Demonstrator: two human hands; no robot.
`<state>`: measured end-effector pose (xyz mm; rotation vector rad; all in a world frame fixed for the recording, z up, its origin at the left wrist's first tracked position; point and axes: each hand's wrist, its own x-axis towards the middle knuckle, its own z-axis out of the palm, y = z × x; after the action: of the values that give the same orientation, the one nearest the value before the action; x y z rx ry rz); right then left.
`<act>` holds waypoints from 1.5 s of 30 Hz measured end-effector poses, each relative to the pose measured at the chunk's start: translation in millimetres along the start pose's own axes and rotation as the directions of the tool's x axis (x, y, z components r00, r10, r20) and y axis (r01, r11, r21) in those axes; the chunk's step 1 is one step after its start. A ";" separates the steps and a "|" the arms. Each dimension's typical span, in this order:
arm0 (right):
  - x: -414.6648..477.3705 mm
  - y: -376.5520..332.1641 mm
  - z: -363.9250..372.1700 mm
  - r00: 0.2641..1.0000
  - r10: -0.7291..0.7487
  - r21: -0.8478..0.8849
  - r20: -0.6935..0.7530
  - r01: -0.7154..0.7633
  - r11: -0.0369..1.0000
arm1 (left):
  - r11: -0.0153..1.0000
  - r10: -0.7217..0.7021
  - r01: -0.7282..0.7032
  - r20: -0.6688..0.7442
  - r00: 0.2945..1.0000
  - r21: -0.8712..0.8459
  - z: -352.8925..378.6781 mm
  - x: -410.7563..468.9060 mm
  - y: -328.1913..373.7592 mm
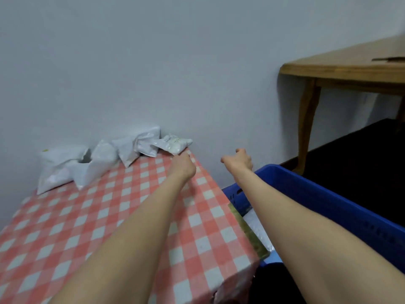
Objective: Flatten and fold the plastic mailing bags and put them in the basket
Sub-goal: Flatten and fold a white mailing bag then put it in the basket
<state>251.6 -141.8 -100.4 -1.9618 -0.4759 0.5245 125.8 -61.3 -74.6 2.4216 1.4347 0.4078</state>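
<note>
Several crumpled white plastic mailing bags lie along the far edge of the checked table, against the wall. The rightmost mailing bag [173, 145] sits at the table's far right corner. My left hand [183, 164] reaches right up to its near edge; the fingers are hidden behind the back of the hand, so any grip is unclear. My right hand [239, 160] hovers past the table's right edge, above the far end of the blue basket [311, 194], fingers curled with nothing in them. White plastic [257, 229] lies inside the basket.
The table wears a red-and-white checked cloth [105, 216]. More white bags [65, 167] pile up at the far left. A wooden table [341, 71] stands at the right over a dark floor. A pale wall is close behind.
</note>
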 end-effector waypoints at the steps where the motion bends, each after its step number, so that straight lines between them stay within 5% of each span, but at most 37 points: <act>1: -8.6 -9.4 8.0 1.000 -0.020 -0.010 0.023 0.020 1.000 | 1.000 -0.007 0.007 -0.022 1.000 0.006 -9.0 -2.5 -12.0; 16: -81.8 -79.0 143.9 0.946 -0.186 -0.047 0.266 0.205 0.978 | 0.977 -0.213 0.209 -0.120 0.970 -0.048 -66.5 -6.3 -151.9; 31: -65.2 -125.9 290.6 0.795 -0.261 0.039 0.547 0.287 0.957 | 0.789 -0.582 0.479 -0.218 0.783 -0.385 -100.2 64.1 -267.0; 36: -58.0 -135.0 331.5 0.747 -0.302 0.106 0.593 0.300 0.948 | 0.665 -0.677 0.484 -0.186 0.712 -0.568 -107.5 90.0 -300.4; 45: -59.0 -151.7 375.3 0.652 -0.312 0.224 0.691 0.217 0.950 | 0.587 -0.685 0.383 -0.186 0.704 -0.714 -113.1 114.7 -319.6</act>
<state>-19.7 164.4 -103.4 -1.4577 -1.1830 1.1154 -120.0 198.6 -85.6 1.2737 1.7650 1.1298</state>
